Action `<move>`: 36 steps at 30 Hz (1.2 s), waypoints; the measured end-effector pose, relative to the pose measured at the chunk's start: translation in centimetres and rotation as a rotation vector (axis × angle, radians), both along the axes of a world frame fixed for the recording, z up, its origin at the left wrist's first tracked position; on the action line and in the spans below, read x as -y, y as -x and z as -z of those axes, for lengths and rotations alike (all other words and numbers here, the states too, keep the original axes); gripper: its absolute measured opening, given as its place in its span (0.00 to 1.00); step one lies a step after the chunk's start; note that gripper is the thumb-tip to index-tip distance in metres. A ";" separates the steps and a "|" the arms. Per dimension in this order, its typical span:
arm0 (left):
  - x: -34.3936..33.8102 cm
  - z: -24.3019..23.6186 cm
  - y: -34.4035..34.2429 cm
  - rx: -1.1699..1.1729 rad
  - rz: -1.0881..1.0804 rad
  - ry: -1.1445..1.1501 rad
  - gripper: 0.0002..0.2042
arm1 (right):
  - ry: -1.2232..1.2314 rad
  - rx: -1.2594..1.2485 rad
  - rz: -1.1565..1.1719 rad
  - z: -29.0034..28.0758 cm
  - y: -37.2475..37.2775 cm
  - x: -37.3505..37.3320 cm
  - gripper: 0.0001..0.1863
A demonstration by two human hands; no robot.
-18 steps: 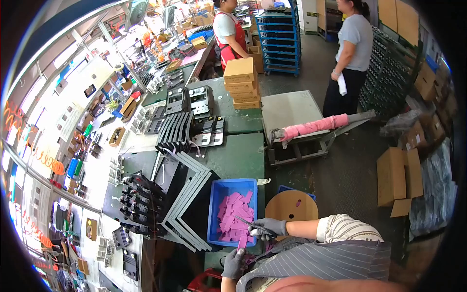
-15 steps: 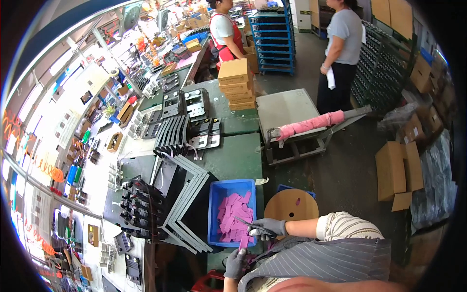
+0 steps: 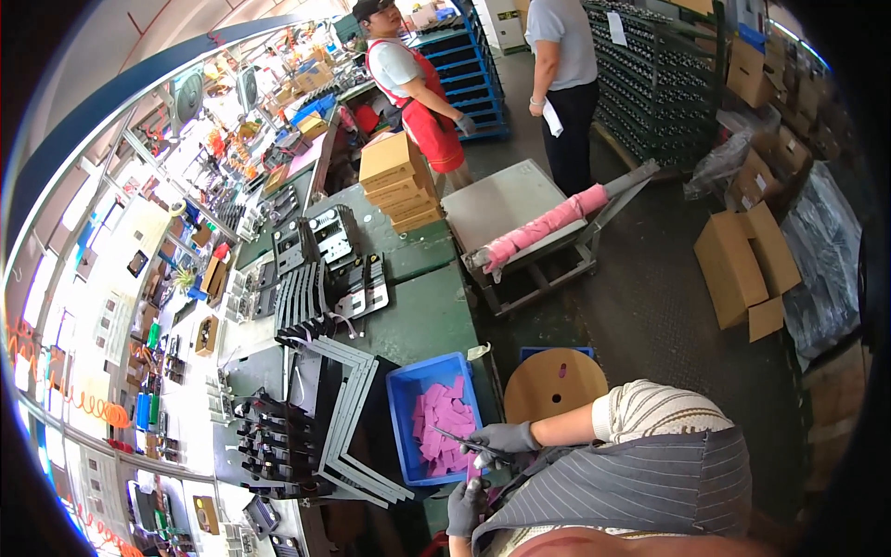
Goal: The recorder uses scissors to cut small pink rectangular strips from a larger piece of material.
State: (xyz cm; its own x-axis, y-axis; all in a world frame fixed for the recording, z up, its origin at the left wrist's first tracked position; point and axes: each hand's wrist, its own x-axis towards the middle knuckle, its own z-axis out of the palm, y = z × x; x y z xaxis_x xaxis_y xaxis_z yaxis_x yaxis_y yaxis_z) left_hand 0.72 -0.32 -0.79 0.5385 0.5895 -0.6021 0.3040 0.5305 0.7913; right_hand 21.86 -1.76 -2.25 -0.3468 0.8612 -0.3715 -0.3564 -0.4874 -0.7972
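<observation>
My gloved left hand (image 3: pixel 464 509) is closed on a narrow pink piece (image 3: pixel 473 472) at the bottom centre. Just above it, my gloved right hand (image 3: pixel 503 439) grips dark scissors (image 3: pixel 455 439), their blades pointing left over a blue bin (image 3: pixel 398 399). The bin holds several small pink rectangles (image 3: pixel 438 413). Behind my right hand is a round brown cardboard disc (image 3: pixel 543 381) with a hole in its middle.
Nested grey angled frames (image 3: pixel 353 418) and black parts (image 3: pixel 264 436) lie left on the green bench (image 3: pixel 427 316). Farther are stacked cartons (image 3: pixel 394 176), a trolley (image 3: pixel 501 200) with a pink-wrapped bar (image 3: pixel 548 223), and two people (image 3: pixel 418 111) (image 3: pixel 566 84). An open carton (image 3: pixel 742 269) stands right.
The whole view has shifted and tilted, with the far scene now higher and farther left. The person in the red apron has turned and shows more of the body. My hands keep their grips.
</observation>
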 end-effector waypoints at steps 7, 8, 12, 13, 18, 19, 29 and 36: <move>0.1 -0.7 -0.5 -0.008 -0.010 -0.010 0.18 | -0.046 0.010 0.069 -0.4 0.6 0.2 0.22; 0.0 -0.6 -0.7 -0.004 -0.009 -0.011 0.17 | -0.028 0.018 0.066 -0.7 0.5 0.2 0.22; 0.3 -0.4 -0.7 -0.014 -0.004 -0.030 0.17 | -0.066 0.028 0.065 1.3 0.9 0.1 0.22; 0.2 -0.3 -0.7 -0.010 -0.012 -0.036 0.17 | -0.040 -0.021 0.077 1.3 0.8 0.1 0.23; 0.0 -0.4 -1.1 0.007 0.001 -0.076 0.18 | -0.070 0.014 0.115 0.8 0.5 -0.1 0.20; -0.1 -0.3 -1.1 0.000 0.000 -0.087 0.18 | -0.075 0.022 0.113 1.0 0.5 -0.1 0.20; 0.6 1.1 0.3 -0.015 0.008 -0.052 0.19 | -0.073 0.008 0.047 2.5 1.5 0.2 0.21; 0.3 -1.0 -0.9 -0.041 0.132 -0.221 0.11 | -0.192 0.049 0.162 3.0 1.2 0.0 0.20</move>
State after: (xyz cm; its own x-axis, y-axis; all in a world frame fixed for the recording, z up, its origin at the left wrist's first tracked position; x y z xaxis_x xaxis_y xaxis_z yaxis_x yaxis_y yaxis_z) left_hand 1.60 -0.64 0.21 0.5973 0.6354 -0.4894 0.3930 0.3001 0.8692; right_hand 20.70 -1.75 -5.22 -0.1843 0.9603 -0.2092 -0.3757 -0.2655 -0.8879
